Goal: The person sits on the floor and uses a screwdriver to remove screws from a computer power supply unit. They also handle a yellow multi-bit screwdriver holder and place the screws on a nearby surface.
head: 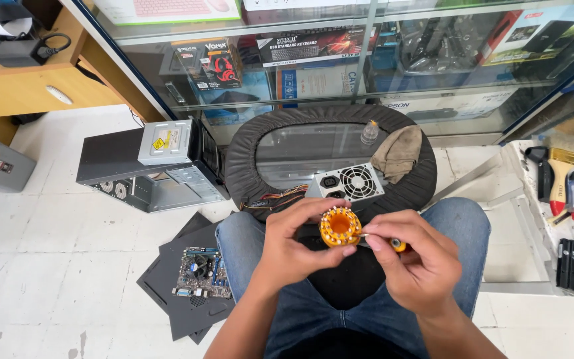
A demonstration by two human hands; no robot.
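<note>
The orange bit holder (340,227), a round ring with small bits standing around its rim, sat between both hands above the person's lap. The left hand (297,242) was curled around its left side and underneath, thumb against the lower rim, gripping it. The right hand (414,256) was closed on a small screwdriver (396,245) with an orange-and-black handle, whose tip end met the ring's right edge; the tip itself was too small to make out.

Just beyond the hands, a grey power supply (348,182) with a round fan grille lay on a black-rimmed stool (247,159), with coloured wires trailing to its left, a tan cloth (398,151) at its right and a small clear bottle (369,132) behind it.

Behind the stool stood a glass display case (367,60) holding flat boxes: a dark one picturing red headphones at the left, a long black-and-red one in the middle, blue ones below, and a red-edged one at the right. Reflections blurred much of them.

On the floor at left stood an open computer case (147,166) with a yellow warning sticker on its drive, and a motherboard (202,272) lay on dark panels. Tools at the right were cut off by the frame edge.
</note>
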